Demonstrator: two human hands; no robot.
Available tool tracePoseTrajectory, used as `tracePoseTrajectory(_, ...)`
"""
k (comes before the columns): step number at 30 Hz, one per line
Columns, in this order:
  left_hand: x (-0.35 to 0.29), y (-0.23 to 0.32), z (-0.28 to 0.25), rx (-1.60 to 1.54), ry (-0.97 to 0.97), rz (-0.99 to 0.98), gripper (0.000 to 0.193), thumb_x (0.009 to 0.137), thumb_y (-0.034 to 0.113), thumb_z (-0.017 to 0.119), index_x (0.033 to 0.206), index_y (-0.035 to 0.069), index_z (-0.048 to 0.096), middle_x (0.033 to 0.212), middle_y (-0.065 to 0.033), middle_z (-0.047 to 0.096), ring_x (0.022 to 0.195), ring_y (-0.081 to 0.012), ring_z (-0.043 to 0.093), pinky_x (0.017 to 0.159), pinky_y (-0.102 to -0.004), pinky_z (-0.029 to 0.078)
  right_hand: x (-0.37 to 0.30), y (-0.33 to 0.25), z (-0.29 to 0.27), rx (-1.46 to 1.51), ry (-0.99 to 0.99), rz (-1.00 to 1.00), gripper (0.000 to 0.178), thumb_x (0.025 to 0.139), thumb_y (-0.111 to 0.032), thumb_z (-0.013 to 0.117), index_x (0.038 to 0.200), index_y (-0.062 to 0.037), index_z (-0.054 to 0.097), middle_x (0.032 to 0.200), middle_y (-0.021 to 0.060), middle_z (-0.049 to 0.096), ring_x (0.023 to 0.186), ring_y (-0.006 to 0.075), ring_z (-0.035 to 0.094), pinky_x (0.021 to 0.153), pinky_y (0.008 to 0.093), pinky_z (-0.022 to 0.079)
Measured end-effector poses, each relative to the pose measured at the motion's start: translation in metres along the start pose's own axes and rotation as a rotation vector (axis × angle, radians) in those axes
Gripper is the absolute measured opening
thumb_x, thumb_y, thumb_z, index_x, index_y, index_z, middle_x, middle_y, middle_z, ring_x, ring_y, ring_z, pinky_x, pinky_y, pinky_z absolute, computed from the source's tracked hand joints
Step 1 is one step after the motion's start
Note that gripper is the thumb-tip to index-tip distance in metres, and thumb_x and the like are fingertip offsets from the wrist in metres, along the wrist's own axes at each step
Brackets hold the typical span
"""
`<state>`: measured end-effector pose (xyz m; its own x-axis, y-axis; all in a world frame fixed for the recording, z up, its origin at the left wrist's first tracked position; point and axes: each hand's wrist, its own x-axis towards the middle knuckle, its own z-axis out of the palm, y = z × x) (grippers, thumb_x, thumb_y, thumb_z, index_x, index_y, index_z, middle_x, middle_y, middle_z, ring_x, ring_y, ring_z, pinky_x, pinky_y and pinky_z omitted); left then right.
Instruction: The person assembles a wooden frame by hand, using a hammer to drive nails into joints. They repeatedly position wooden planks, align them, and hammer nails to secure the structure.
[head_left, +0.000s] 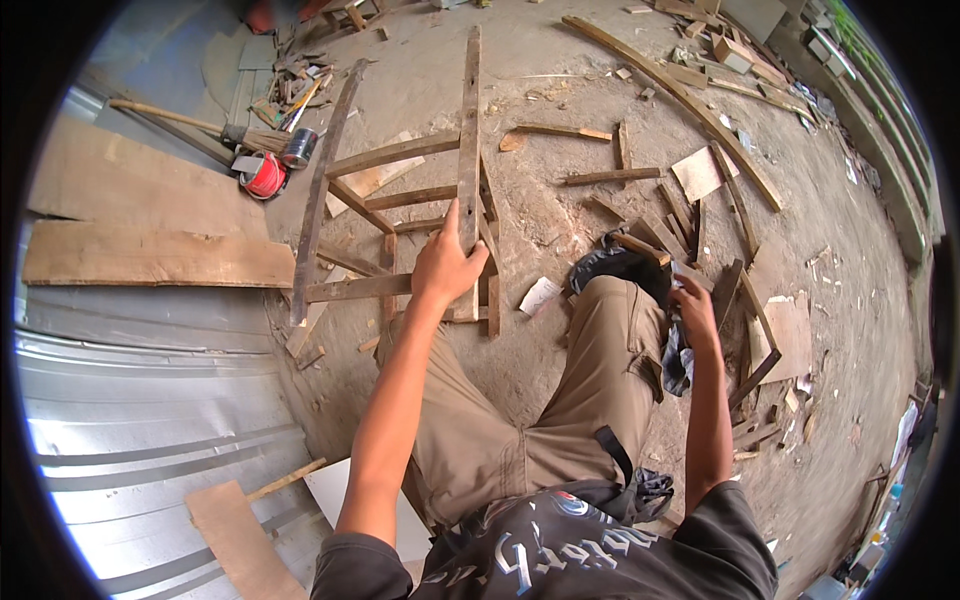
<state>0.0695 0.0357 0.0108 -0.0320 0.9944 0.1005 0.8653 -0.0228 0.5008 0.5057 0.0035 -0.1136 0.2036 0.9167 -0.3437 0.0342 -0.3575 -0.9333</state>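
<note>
On the floor [850,400], the wooden frame [410,197] was apparently steadied by the left grip [447,264], clamped on its post [469,130]; the closure of the right grip [694,305] could not be told, and firm support seemed required next.

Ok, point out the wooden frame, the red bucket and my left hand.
Wooden frame [470,120]: head view, on its right long bar.
Red bucket [264,178]: head view, on its side wall.
Left hand [446,264]: head view, on its back.
</note>
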Motion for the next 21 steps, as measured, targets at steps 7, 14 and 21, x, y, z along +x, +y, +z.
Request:
tracePoseTrajectory(7, -0.037, -0.024, -0.039, -0.272, -0.244, -0.022, 0.080, 0.080, 0.017, 0.065, 0.152, 0.011, 0.030, 0.116, -0.0218, 0.068, 0.104, -0.0297, 0.067, 0.090, -0.0424, 0.051, -0.048, -0.088, 0.021, 0.163, 0.033, -0.253, 0.034, 0.094, -0.010, 0.064, 0.122, 0.0031, 0.051, 0.091, 0.0146, 0.070, 0.086, 0.0192, 0.069, 0.075, 0.0294, 0.055)
tracePoseTrajectory(14, -0.071, -0.050, -0.077, -0.473, -0.395, -0.083, 0.077, 0.077, 0.000, 0.065, 0.148, 0.009, 0.036, 0.111, -0.0172, 0.069, 0.096, -0.0202, 0.066, 0.088, -0.0346, 0.050, -0.045, -0.137, 0.132, 0.201, -0.215, -0.513, 0.032, 0.093, -0.008, 0.065, 0.120, 0.0013, 0.051, 0.099, 0.0190, 0.071, 0.091, 0.0212, 0.070, 0.076, 0.0317, 0.056)
tracePoseTrajectory(21, -0.043, -0.022, -0.073, 0.067, -0.308, 0.062, 0.074, 0.084, 0.025, 0.071, 0.145, 0.004, 0.036, 0.142, -0.0245, 0.047, 0.131, -0.0375, 0.047, 0.108, -0.0458, 0.038, -0.001, -0.154, 0.220, -0.106, -0.281, -0.821, 0.020, 0.091, -0.006, 0.067, 0.106, 0.0044, 0.058, 0.096, 0.0147, 0.070, 0.092, 0.0193, 0.070, 0.077, 0.0314, 0.056)
